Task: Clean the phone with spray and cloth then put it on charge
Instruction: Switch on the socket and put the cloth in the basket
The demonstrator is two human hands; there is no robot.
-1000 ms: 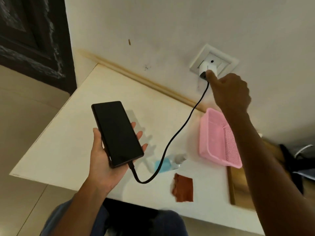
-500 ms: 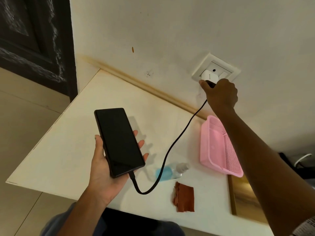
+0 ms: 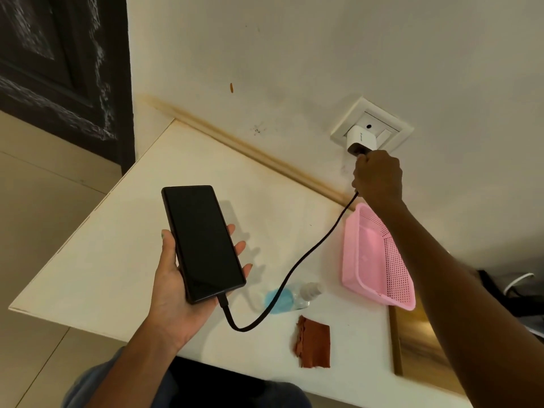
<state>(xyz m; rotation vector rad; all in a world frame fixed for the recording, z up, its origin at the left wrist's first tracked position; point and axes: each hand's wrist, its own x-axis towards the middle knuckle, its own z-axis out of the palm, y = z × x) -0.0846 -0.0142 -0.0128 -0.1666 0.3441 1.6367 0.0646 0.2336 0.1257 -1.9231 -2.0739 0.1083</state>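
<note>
A black phone (image 3: 203, 242) with a dark screen lies face up in my left hand (image 3: 170, 290), which grips it above the white table (image 3: 117, 245). A black charging cable (image 3: 306, 257) is plugged into the phone's lower end and runs up to a white charger (image 3: 360, 136) in the wall socket (image 3: 391, 125). My right hand (image 3: 378, 178) is curled round the cable's upper end just under the charger. A clear spray bottle (image 3: 294, 295) with blue liquid lies on its side on the table. A rust-red cloth (image 3: 315, 346) lies near the front edge.
A pink perforated basket (image 3: 379, 260) stands on the table's right side below the socket. A dark door (image 3: 59, 63) is at the upper left. Beige tiled floor (image 3: 38, 201) shows left of the table. A wooden board (image 3: 412, 343) adjoins the table's right edge.
My right hand has dropped from pressing a fingertip on the charger to gripping the cable end just beneath it. The left hand holds the phone steady.
</note>
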